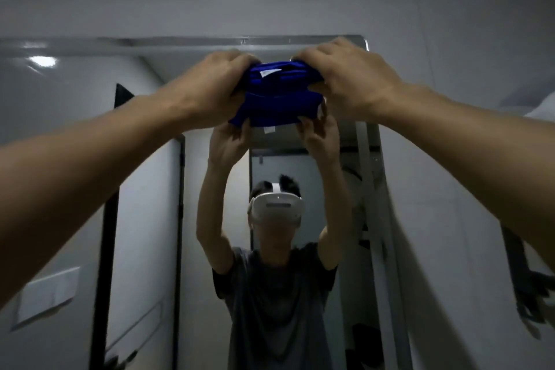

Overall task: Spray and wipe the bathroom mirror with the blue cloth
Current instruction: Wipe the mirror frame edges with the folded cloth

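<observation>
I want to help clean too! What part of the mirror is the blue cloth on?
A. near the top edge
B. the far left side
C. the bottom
A: both hands, left hand and right hand, press the blue cloth just under the mirror top edge.

One blue cloth (277,93), one mirror (90,129), two hands, left (219,84) and right (351,81)

Bare forearms; grey T-shirt (279,303), white headset (277,207) in reflection.
</observation>
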Demonstrator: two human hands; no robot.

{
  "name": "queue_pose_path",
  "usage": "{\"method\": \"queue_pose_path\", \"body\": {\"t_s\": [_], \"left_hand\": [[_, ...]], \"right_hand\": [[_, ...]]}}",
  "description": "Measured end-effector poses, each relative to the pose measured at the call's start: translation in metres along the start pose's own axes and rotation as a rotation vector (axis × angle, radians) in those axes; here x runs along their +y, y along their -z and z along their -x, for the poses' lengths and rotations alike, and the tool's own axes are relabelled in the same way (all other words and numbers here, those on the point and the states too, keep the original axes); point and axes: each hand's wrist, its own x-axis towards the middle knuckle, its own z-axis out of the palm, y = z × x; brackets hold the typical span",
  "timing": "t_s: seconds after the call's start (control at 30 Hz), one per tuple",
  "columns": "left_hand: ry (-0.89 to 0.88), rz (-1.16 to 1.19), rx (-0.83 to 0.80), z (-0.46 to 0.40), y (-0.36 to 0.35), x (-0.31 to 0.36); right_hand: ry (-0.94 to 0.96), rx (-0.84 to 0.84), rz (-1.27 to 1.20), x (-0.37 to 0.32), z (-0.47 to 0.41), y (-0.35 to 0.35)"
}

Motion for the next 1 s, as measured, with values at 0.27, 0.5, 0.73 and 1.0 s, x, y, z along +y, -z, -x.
{"method": "queue_pose_path", "body": {"t_s": [0.27,0.5,0.73,1.0], "left_hand": [[0.026,-0.162,0.113,-0.057,-0.002,-0.026],[0.158,-0.143,0.202,-0.072,-0.021,-0.042],[0.13,-0.28,0.158,-0.071,-0.033,-0.044],[0.086,-0.273,0.125,-0.075,-0.027,-0.039]], "right_hand": [[-0.107,0.102,0.154,0.012,-0.068,-0.01],[-0.108,0.078,0.048,0.012,-0.097,-0.026],[-0.09,0.072,0.012,0.007,-0.09,-0.043],[-0.05,0.12,0.026,0.002,-0.089,-0.044]]}}
